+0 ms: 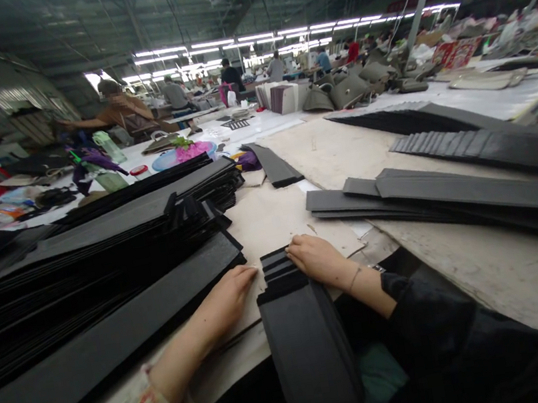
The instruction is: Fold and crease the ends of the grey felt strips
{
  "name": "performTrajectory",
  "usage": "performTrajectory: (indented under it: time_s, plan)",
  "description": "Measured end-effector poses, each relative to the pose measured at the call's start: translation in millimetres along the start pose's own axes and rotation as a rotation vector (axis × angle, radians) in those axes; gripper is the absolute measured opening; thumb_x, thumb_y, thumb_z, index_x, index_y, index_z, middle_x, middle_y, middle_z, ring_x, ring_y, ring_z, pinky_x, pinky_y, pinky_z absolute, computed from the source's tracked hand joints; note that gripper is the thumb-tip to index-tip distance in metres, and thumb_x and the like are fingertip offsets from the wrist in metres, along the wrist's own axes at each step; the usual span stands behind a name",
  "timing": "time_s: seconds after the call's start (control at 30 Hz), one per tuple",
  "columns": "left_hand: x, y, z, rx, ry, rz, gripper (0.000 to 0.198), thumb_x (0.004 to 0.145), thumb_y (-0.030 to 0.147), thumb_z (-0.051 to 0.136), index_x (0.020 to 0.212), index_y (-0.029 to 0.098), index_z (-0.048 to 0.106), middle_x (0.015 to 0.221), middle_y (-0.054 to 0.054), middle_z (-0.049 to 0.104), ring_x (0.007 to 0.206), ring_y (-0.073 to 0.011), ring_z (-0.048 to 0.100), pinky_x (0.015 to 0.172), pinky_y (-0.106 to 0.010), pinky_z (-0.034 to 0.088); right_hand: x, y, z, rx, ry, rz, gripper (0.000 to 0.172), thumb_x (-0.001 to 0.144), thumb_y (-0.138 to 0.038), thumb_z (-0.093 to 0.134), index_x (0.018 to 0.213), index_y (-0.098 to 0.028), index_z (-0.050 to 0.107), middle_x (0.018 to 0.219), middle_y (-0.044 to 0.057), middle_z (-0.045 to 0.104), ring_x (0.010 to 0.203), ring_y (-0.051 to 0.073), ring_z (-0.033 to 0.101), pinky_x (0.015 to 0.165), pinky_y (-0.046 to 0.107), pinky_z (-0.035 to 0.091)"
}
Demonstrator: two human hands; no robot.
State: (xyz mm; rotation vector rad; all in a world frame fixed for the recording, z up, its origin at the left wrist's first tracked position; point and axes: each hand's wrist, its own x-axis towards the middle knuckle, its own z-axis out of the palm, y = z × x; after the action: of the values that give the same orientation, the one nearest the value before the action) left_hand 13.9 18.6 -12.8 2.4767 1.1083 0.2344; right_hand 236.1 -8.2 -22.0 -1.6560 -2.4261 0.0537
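A fanned stack of long dark grey strips runs from the table edge down towards my lap, its far ends stepped one behind another. My right hand is closed on the stack's far right edge, its fingertips bent over the stepped ends. To the left of these ends, my left hand rests low over the table with its fingers stretched forward and nothing seen in them. Close beside it lies the end of a long dark strip, at the front of the big left pile. The underside of my left hand is hidden.
Tall piles of dark strips fill the left side. More grey strips lie fanned on the right, and a short bundle lies ahead. Farther back are a blue basin, grey bags and a person.
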Motion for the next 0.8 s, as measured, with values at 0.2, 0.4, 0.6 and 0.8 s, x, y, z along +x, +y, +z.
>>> performTrajectory:
  time_s: [0.2,0.4,0.6,0.8]
  plan:
    - [-72.9,25.7,20.5,-0.07,0.116,-0.18,0.047,0.089,0.04,0.022,0.122,0.019,0.047,0.127,-0.006,0.049,0.117,-0.0192,0.044,0.1,-0.036,0.035,-2.4,6.8,11.4,0.17,0.108,0.038,0.028,0.09,-0.025,0.035,0.092,-0.015,0.061,0.093,0.009,0.057,0.093,0.017,0.052,0.086,0.027,0.038]
    - [-87.7,48.4,81.4,0.338,0.265,-0.083,0.057,0.079,0.047,0.045,0.128,0.018,0.041,0.134,-0.011,0.04,0.123,-0.0263,0.036,0.102,-0.048,0.03,-7.0,16.8,20.6,0.376,0.266,0.283,0.042,0.089,-0.034,0.035,0.123,-0.01,0.042,0.124,0.015,0.047,0.119,0.022,0.038,0.102,0.04,0.024]
    - [-80.1,37.8,91.8,0.426,0.348,-0.047,0.051,0.08,0.043,0.043,0.124,0.018,0.045,0.13,-0.011,0.045,0.12,-0.0258,0.041,0.099,-0.047,0.035,-42.0,-5.5,8.7,1.235,0.275,0.323,0.049,0.088,-0.046,0.034,0.127,-0.018,0.036,0.13,0.009,0.044,0.124,0.018,0.034,0.104,0.037,0.025]
    - [-81.0,15.3,103.9,0.32,0.357,0.004,0.05,0.079,0.036,0.046,0.127,0.023,0.041,0.131,-0.009,0.044,0.119,-0.0269,0.042,0.098,-0.049,0.037,-93.1,-65.9,22.4,1.897,0.193,0.187,0.06,0.069,-0.03,0.069,0.12,-0.023,0.04,0.118,0.006,0.054,0.108,0.021,0.052,0.091,0.038,0.04]
